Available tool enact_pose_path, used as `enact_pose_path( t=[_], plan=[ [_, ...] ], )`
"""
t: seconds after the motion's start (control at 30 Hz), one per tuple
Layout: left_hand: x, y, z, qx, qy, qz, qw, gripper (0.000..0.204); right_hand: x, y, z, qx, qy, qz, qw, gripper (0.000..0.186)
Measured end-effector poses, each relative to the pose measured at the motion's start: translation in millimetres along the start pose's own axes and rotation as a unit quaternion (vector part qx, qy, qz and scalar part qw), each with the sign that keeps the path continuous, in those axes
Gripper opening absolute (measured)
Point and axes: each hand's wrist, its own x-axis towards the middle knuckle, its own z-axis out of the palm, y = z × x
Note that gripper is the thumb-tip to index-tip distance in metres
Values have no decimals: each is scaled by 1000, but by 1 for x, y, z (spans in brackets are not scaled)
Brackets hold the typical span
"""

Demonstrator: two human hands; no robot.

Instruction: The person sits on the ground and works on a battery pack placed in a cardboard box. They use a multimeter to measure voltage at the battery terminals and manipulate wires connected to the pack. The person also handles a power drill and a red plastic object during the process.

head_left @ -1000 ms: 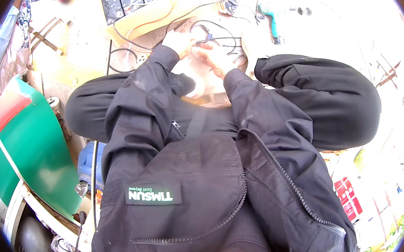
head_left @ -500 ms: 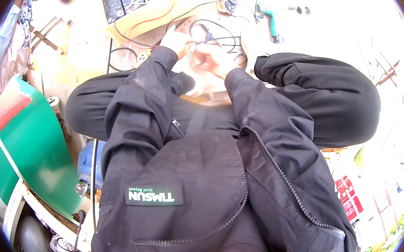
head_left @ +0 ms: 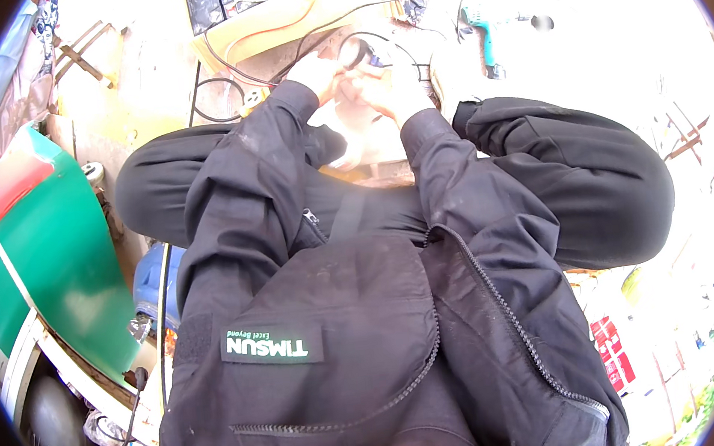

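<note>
Beyond my crossed legs, my two hands meet fingertip to fingertip. My left hand [head_left: 319, 75] is closed, its fingers pinching what seems to be the end of a black cable [head_left: 371, 34] that loops away on the far side. My right hand [head_left: 385, 93] is closed too. At its fingertips is a pale ring [head_left: 352, 52] that looks like a roll of tape. Glare blurs the fingers and hides the exact grip. A small dark blue piece [head_left: 374, 61] lies just past the right fingers.
A tan-sided box [head_left: 270, 32] with dark patterned blocks and wires stands beyond my hands. To its right lies a teal power drill [head_left: 483, 34]. A yellow object [head_left: 253, 102] sits by my left wrist. A green curved panel [head_left: 59, 252] rises at left; a red-and-white box [head_left: 612, 353] is at right.
The ring has come up from below my fingers to their far side. My hands have closed in on each other, and the cable stretch right of them is less visible.
</note>
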Motion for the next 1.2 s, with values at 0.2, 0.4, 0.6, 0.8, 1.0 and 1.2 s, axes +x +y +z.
enact_pose_path(
  t=[0.2,0.4,0.6,0.8,1.0,1.2],
  plan=[
    [20,-12,9,-124,-65,-77,987,50,10,43,-39,-87,79,81,990,33],
    [33,-6,5,-170,-103,-131,971,54,32,62,-34,-56,-16,-102,993,55],
    [44,-17,8,-293,-199,-222,909,42,30,76,-15,25,-41,-152,987,44],
    [45,-22,7,-192,-190,-152,951,43,-14,5,16,-91,-83,29,992,47],
    [35,-17,-13,-155,-160,-68,972,48,-20,-1,20,-39,-34,87,995,45],
    [31,-13,-18,-185,-133,-56,972,45,9,34,-15,-63,-89,-48,993,30]
  ],
)
